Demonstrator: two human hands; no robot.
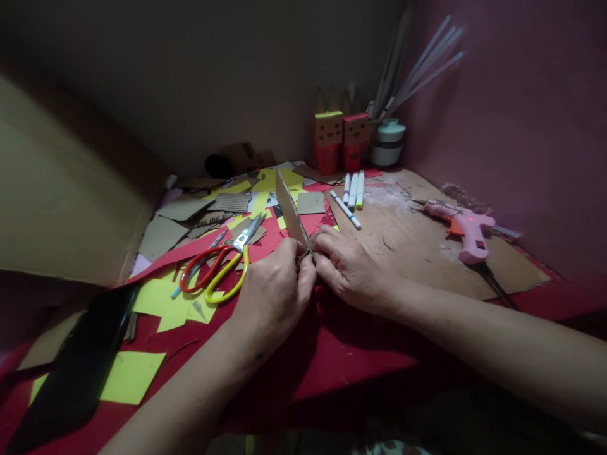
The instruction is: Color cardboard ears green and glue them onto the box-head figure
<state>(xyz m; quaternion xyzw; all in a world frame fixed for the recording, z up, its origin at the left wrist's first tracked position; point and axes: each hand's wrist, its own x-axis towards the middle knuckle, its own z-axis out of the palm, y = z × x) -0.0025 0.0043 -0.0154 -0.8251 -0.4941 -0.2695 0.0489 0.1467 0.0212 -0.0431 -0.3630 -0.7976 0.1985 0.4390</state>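
Observation:
A strip of brown cardboard (293,212) stands on edge between my two hands, pointing away from me with its far end raised. My left hand (279,281) is closed around its near end from the left. From the right, my right hand (348,268) pinches the same end, its fingertips meeting those of the left. My fingers hide the strip's near end. Left of my left hand lie scissors (227,265) with one red and one yellow handle, blades partly apart. Yellow paper pieces (164,297) and cardboard scraps (164,237) are spread around them.
A pink glue gun (467,227) lies on a cardboard sheet (403,253) to the right. Several markers (352,191) rest beyond my hands. Two red cups with cardboard faces (328,142) and a lidded jar (389,142) stand at the back. A dark flat object (78,370) lies front left.

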